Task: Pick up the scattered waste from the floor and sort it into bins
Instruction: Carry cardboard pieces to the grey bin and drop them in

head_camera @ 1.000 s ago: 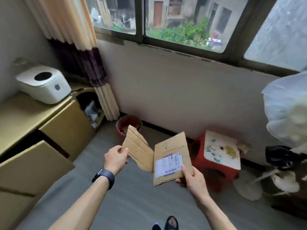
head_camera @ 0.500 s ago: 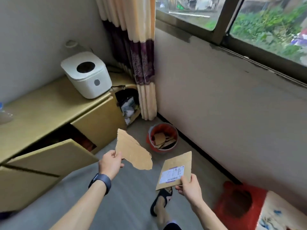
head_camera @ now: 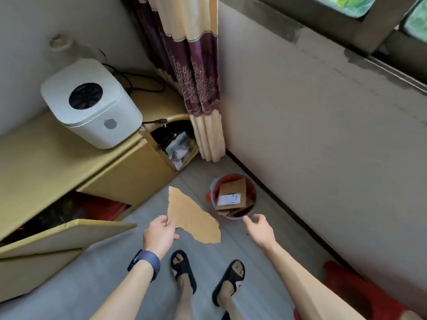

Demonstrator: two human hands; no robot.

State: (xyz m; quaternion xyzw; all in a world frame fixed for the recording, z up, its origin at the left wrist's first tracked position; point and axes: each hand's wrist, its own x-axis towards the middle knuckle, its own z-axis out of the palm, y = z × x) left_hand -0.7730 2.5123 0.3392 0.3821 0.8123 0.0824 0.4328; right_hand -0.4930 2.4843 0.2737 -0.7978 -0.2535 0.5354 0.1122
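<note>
My left hand (head_camera: 160,235) pinches a torn brown cardboard piece (head_camera: 191,218) by its lower left edge, holding it above the grey floor. My right hand (head_camera: 258,229) hangs empty with loosely spread fingers, just in front of a small red bucket (head_camera: 210,197). A labelled cardboard piece (head_camera: 231,194) lies inside that bucket on top of other cardboard scraps. A cardboard box bin (head_camera: 161,155) with a black liner and crumpled white waste stands by the curtain, behind and left of the bucket.
A gold cabinet (head_camera: 57,162) with a white appliance (head_camera: 90,102) on top fills the left side; its door (head_camera: 62,236) hangs open over the floor. The wall (head_camera: 312,135) runs along the right. A red stool (head_camera: 360,294) sits at lower right. My sandalled feet (head_camera: 208,276) stand on the floor.
My right hand has let go of the labelled cardboard, which now lies in the red bucket. The view has tilted down and closer to the bucket. My left hand keeps its torn piece.
</note>
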